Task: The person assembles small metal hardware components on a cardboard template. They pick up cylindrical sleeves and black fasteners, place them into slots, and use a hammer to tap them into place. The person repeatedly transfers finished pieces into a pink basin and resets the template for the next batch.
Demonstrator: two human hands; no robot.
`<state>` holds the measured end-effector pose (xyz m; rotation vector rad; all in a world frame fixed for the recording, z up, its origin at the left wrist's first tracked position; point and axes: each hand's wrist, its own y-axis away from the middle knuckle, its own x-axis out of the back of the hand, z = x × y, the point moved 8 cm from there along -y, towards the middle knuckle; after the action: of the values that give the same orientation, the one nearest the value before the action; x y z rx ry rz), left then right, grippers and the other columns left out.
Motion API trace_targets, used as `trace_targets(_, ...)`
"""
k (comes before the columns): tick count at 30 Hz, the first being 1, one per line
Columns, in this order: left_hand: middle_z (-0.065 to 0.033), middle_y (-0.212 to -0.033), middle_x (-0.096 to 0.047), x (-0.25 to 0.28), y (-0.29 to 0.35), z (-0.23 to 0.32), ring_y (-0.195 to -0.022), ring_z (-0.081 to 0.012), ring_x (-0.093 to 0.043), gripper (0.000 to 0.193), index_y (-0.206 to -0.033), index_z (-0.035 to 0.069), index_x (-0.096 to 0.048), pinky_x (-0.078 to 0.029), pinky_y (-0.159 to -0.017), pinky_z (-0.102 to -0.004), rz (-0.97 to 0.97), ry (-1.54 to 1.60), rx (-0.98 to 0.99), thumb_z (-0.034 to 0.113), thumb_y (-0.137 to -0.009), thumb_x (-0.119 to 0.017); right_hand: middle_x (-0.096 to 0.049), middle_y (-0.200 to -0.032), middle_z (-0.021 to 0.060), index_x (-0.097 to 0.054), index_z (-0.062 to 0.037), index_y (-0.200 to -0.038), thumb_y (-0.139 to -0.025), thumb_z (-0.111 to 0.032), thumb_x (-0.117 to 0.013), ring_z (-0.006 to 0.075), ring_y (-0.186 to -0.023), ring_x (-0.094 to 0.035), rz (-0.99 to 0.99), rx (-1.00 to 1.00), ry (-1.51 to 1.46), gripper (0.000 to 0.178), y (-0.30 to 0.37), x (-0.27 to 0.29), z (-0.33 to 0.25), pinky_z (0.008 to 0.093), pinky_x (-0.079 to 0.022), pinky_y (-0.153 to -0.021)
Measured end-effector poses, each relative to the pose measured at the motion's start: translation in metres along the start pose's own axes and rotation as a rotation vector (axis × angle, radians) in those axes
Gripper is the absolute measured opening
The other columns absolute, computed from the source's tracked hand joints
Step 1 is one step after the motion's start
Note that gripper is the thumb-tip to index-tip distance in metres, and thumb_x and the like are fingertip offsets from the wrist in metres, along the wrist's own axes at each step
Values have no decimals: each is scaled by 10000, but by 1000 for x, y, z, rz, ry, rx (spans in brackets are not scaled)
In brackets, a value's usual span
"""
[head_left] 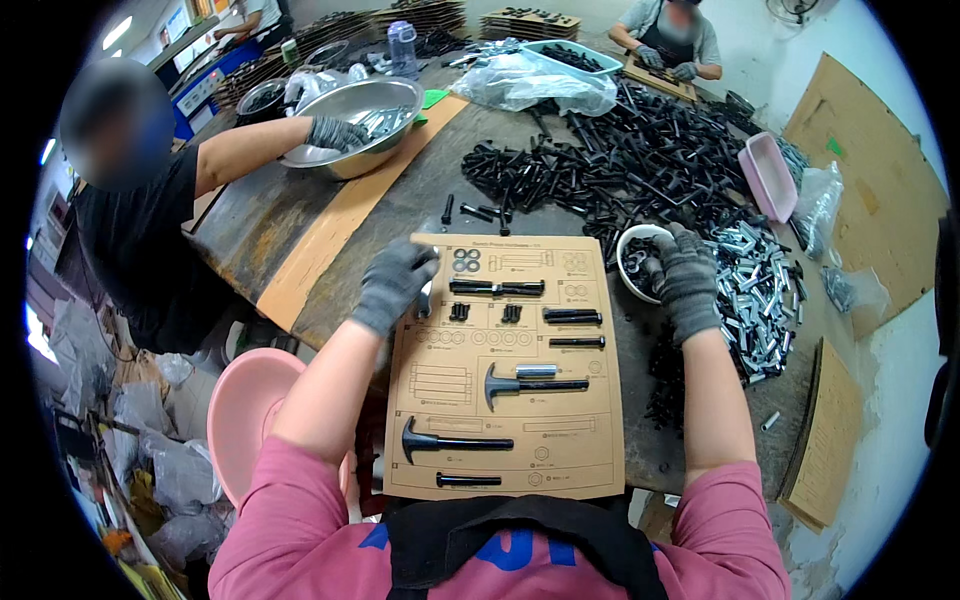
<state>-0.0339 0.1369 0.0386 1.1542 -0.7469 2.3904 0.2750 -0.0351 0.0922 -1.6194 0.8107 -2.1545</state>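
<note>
My left hand (392,286), in a grey glove, is curled at the upper left edge of a brown printed cardboard sheet (560,455). A silver wrench-like piece (425,298) lies under its fingers. Over the right rim of a small white bowl (624,272), my gloved right hand (690,283) has its fingers bent in among small dark and metallic parts; what they pinch is hidden. On the sheet lie dark washers (466,260), a long black bolt (497,288), short black screws (459,312), a silver sleeve (536,370) and two black T-shaped pieces (540,386) (458,442).
A large pile of black bolts (600,150) covers the far table, with silver sleeves (750,300) at the right. A co-worker's gloved hand (338,133) reaches into a steel basin (385,105). Another person (672,45) works at the back. A pink tub (255,410) stands lower left.
</note>
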Motion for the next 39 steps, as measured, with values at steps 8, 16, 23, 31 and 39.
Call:
trace_targets(8, -116, -814, -574, 10, 168, -45, -743, -214, -548, 267, -962, -19, -528, -448, -683, -307, 14, 404, 281, 99, -730, -588, -584, -931, 118, -553, -90, -1000, -802, -190, -494, 272, -817, -573, -390, -183, -462, 229, 125, 13, -45, 365, -480, -711)
trace_targets(16, -32, -800, -531, 1, 257, -28, -743, -120, -510, 462, -1088, 8, -457, -445, -668, -233, -188, 495, 460, 5, -660, -630, -597, -962, 137, -517, -75, -1064, -827, -165, -438, 292, -783, -600, -543, -260, -593, 265, 139, 1, -63, 363, -482, -683)
trace_targets(23, -38, -797, -549, -3, 258, -31, -709, -126, -517, 364, -1027, -10, -513, -445, -648, -237, -136, 621, 588, -20, -670, -581, -576, -867, 159, -465, -80, -1128, -824, -149, -403, 274, -650, -616, -684, -18, -196, 318, 129, 15, -91, 409, -468, -461)
trace_targets(31, -105, -778, -572, 22, 246, 2, -729, -193, -542, 221, -858, 3, -620, -438, -646, -303, -207, 397, 533, 167, -721, -566, -585, -760, 118, -480, -68, -1115, -833, -162, -390, 244, -625, -610, -677, 228, -91, 310, 129, 12, -115, 395, -444, -414)
trace_targets(39, -63, -924, -535, 23, 261, -30, -849, -162, -493, 224, -996, 9, -552, -400, -783, -280, -174, 509, 530, 120, -811, -491, -558, -986, 173, -449, -141, -1136, -805, -167, -456, 320, -716, -610, -789, 124, -273, 333, 128, 9, -127, 419, -494, -570)
